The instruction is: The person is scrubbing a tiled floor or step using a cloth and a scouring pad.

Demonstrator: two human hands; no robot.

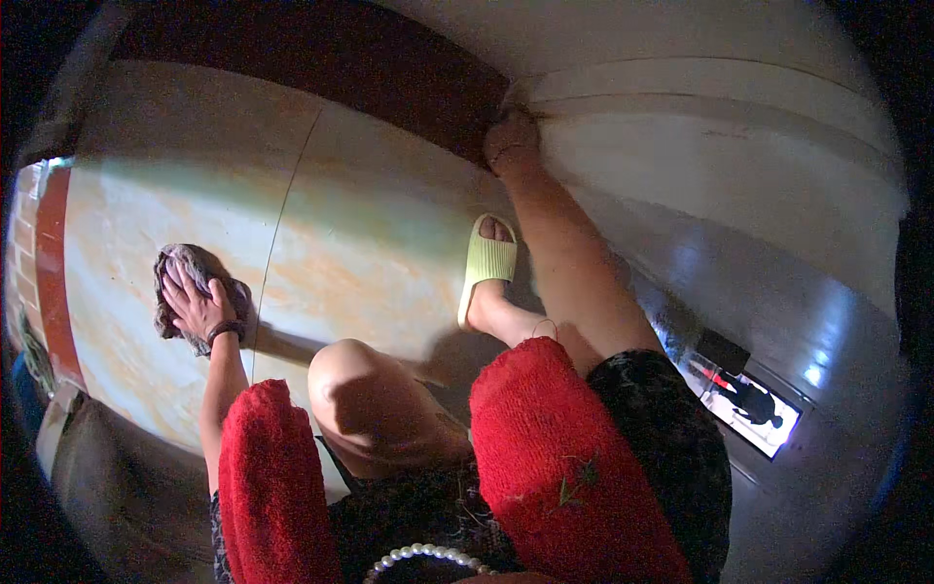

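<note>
My left hand (pixel 195 310) lies flat, fingers spread, on a crumpled grey-brown cloth (pixel 171 328), pressing it against the marbled tile floor (pixel 365 248). A dark band circles that wrist. The other arm stretches away to the far corner, where my right hand (pixel 512 135) is at the dark red border beside the pale wall or cabinet base. Its fingers are in shadow, so what they touch is unclear. A thin band shows at that wrist. A red towel (pixel 554 438) hangs down on both sides of my chest, with a pearl string (pixel 423 551) between its ends.
A foot in a pale green slide slipper (pixel 490 263) stands between the arms. My bent knee (pixel 350 387) is near the left arm. A lit screen (pixel 755 409) is at the right. The dark red floor border (pixel 328 55) runs along the top; brownish fabric (pixel 131 482) lies lower left.
</note>
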